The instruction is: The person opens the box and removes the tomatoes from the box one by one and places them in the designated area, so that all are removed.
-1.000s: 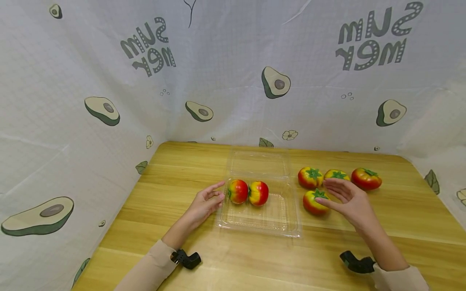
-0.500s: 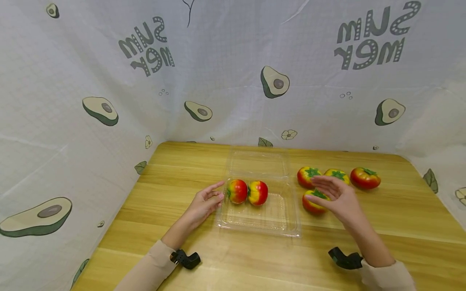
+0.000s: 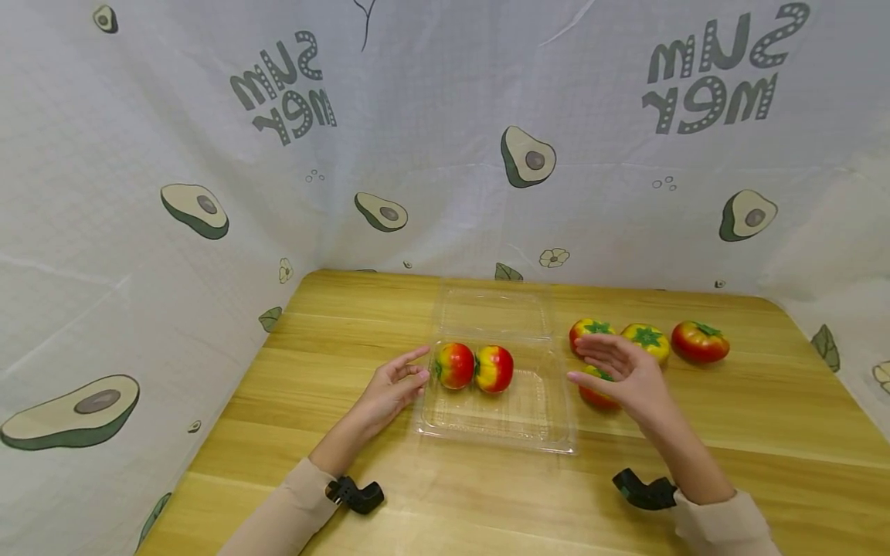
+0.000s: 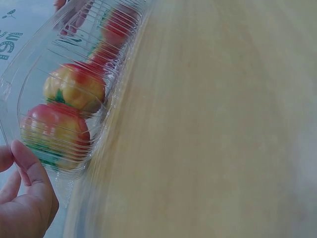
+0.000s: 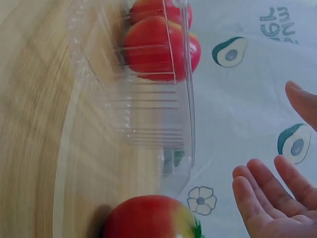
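My left hand (image 3: 389,388) rests loosely at the left side of the clear box (image 3: 497,443); my right hand (image 3: 626,376), spread wide and empty, has shifted left across four loose fruits (image 3: 700,343) on the right. Reads as nothing in transit: count stays at two boxed fruits (image 3: 455,366), far side.

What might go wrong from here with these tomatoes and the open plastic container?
The right hand, open near the front loose tomato, could nudge it away. The two tomatoes inside the clear plastic container lie on their sides with room to their right, and may roll. The left hand is at the left rim; a push might slide the container.
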A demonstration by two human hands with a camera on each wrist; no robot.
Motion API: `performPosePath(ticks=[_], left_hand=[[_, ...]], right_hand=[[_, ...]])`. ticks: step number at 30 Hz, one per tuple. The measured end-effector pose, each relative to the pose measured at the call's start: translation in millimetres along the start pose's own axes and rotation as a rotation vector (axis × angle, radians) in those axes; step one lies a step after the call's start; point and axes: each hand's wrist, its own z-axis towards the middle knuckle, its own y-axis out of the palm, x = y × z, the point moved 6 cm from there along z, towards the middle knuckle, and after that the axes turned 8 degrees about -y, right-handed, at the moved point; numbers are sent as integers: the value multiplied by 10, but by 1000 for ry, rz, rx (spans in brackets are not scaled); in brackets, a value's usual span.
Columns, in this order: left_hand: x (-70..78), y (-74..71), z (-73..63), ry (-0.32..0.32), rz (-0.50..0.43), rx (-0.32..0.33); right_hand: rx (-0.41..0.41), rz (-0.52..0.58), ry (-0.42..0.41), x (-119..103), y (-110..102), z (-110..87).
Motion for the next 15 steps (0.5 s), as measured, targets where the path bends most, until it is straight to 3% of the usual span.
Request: performPosePath(ticks=[15], left_hand=[[-2,-9,3,-8,-2,-2]], right_hand=[[-58,-14,48,23,218,69]])
